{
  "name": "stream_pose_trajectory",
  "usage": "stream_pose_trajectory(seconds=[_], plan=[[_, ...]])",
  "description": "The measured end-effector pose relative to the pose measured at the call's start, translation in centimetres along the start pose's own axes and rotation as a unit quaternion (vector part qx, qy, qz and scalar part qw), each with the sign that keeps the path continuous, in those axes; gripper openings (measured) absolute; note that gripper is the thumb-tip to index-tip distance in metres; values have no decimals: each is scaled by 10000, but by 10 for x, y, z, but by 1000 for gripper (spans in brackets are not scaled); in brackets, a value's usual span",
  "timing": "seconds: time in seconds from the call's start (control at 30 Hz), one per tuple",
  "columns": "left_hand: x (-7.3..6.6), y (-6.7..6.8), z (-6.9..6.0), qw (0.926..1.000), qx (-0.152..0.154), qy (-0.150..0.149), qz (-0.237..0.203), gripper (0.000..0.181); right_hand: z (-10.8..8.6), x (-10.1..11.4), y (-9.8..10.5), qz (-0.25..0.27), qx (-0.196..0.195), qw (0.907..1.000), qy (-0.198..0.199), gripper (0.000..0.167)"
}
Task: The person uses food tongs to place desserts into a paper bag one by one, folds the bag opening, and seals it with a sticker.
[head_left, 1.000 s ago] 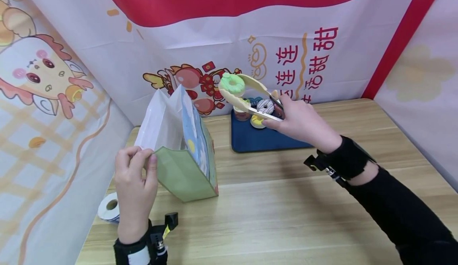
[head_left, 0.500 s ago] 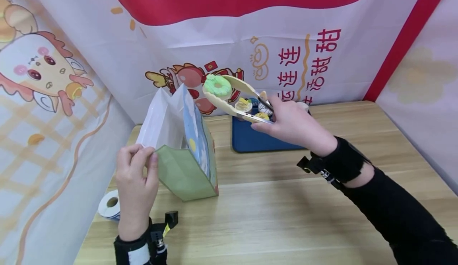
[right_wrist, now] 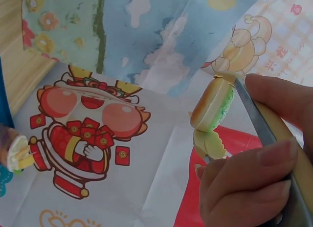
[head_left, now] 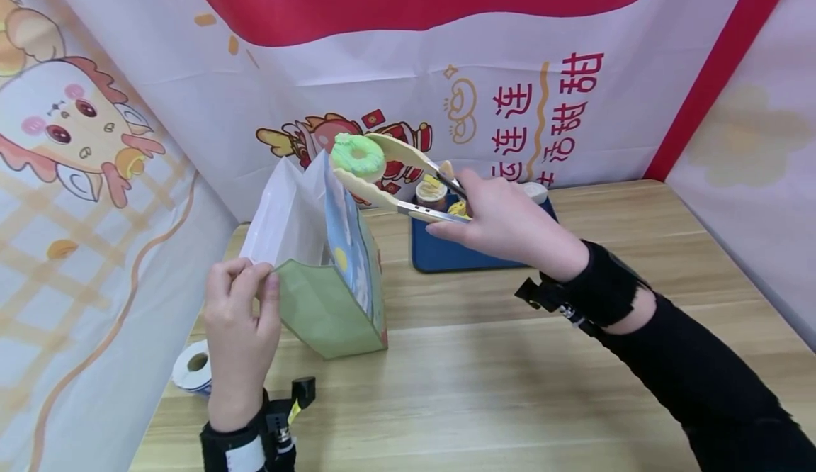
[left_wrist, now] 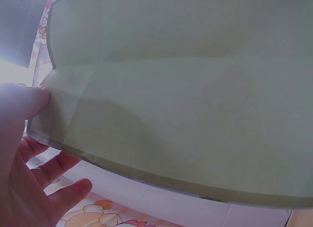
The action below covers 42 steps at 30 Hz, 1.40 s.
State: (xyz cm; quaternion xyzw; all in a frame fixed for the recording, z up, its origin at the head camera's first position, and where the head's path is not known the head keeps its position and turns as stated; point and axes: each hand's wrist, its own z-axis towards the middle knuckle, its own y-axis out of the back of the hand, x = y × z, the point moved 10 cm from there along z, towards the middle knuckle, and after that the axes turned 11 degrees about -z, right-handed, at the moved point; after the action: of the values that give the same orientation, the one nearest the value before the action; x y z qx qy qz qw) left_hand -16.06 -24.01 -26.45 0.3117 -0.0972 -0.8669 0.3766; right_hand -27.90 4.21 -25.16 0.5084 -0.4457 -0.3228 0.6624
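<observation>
In the head view my right hand [head_left: 503,220] grips a pair of food tongs [head_left: 417,210] with cream-coloured scalloped ends. Between those ends sits a donut [head_left: 358,156] with green icing, held in the air beside the top of a paper bag [head_left: 331,309]. The right wrist view shows the donut edge-on, its green side facing right. My left hand [head_left: 244,330] pinches the bag's near top edge between thumb and fingers. From the left wrist, the thumb [left_wrist: 24,101] lies on the bag's green side. White paper shows inside the bag's opening; its bottom is hidden.
Behind the right hand lies a blue tray [head_left: 440,249] with a small cupcake [head_left: 431,192] and a yellow-topped piece, partly covered by the hand. A white roll [head_left: 193,367] stands left of the left wrist. Printed cloth walls enclose the wooden table [head_left: 484,387].
My right hand has moved left with the tongs and the donut, from above the tray to beside the bag's opening. My left hand keeps its place on the bag.
</observation>
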Motion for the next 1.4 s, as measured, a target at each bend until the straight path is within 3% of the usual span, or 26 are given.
stream_pose_trajectory(seconds=[0.27, 0.47, 0.67, 1.4], plan=[[-5, 1, 0, 9999, 22, 65, 78, 8, -3, 18, 5, 66, 261, 9994, 226, 67], [-6, 1, 0, 9999, -15, 56, 84, 8, -6, 34, 10, 12, 226, 9985, 490, 62], [-6, 0, 0, 10000, -30, 38, 76, 9, -6, 51, 8, 76, 231, 9974, 681, 71], [4, -1, 0, 9999, 5, 110, 68, 9, -3, 61, -13, -110, 712, 9962, 494, 74]])
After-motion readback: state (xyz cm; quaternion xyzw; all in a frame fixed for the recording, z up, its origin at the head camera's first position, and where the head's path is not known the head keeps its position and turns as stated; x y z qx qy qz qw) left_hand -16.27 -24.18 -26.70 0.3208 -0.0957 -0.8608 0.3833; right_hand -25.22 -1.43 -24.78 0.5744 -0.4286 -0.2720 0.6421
